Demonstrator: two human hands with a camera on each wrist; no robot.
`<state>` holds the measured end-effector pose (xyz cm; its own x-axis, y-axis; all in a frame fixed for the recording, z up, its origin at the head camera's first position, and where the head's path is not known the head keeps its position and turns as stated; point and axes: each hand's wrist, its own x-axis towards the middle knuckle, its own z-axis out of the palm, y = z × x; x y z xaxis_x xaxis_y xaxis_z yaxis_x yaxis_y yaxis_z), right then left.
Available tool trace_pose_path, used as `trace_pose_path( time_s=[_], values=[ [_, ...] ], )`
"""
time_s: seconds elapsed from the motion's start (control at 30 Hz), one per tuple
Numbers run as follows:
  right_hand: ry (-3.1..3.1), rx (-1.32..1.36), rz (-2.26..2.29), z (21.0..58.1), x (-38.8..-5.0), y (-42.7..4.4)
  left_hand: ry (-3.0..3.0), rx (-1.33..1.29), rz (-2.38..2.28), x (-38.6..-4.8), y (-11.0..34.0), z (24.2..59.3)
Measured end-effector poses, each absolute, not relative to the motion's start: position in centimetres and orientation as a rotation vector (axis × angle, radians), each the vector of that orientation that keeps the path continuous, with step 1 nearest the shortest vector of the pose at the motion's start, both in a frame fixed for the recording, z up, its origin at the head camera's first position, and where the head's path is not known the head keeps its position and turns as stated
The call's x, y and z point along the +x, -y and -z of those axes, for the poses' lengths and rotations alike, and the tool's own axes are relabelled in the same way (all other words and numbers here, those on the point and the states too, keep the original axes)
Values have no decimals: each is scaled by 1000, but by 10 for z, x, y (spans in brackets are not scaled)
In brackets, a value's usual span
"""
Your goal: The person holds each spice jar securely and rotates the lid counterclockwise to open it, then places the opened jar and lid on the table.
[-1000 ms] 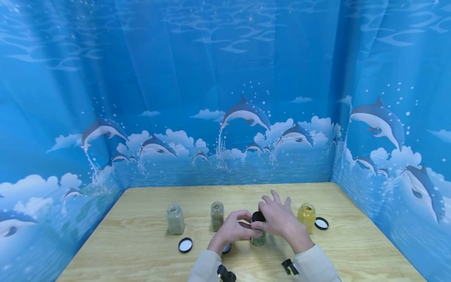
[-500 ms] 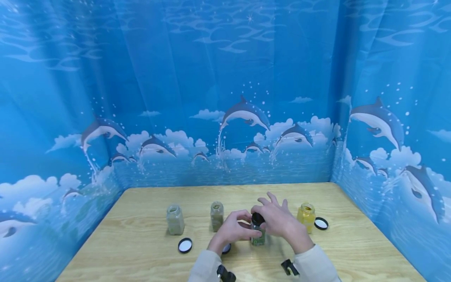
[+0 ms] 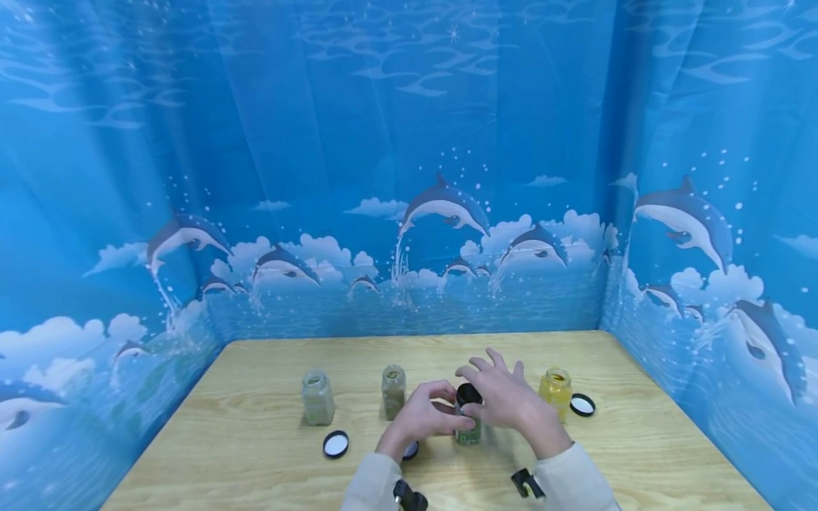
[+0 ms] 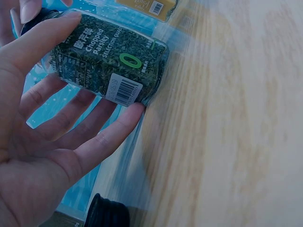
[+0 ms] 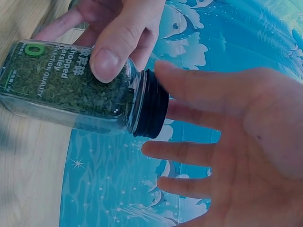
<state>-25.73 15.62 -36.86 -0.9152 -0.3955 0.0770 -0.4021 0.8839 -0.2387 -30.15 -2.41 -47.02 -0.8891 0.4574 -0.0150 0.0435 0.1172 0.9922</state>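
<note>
A clear glass jar of chopped parsley with a black lid stands on the wooden table. My left hand grips its body, and in the left wrist view the thumb lies across the label of the parsley jar. From the other side, my right hand meets the lid. In the right wrist view its thumb touches the rim of the black lid, with the forefinger's tip hidden behind it. The other right fingers stretch out straight, apart from the lid.
Uncapped jars stand around: a yellow-filled one at right, a brownish-green one and a pale grey-green one at left. Lids lie on the table: a right lid, a left lid, and one lid partly behind the left wrist.
The right hand turned and tilted the lid, then its fingers spread back and the lid sits level again. The left hand keeps its grip on the jar.
</note>
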Motion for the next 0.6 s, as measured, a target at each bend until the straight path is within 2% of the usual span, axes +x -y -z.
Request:
trace_pose_path(
  time_s=[0.6],
  values=[
    [3005,478,-309,369,-258,-154,-2141,491,-1811,-299,24,469]
  ],
)
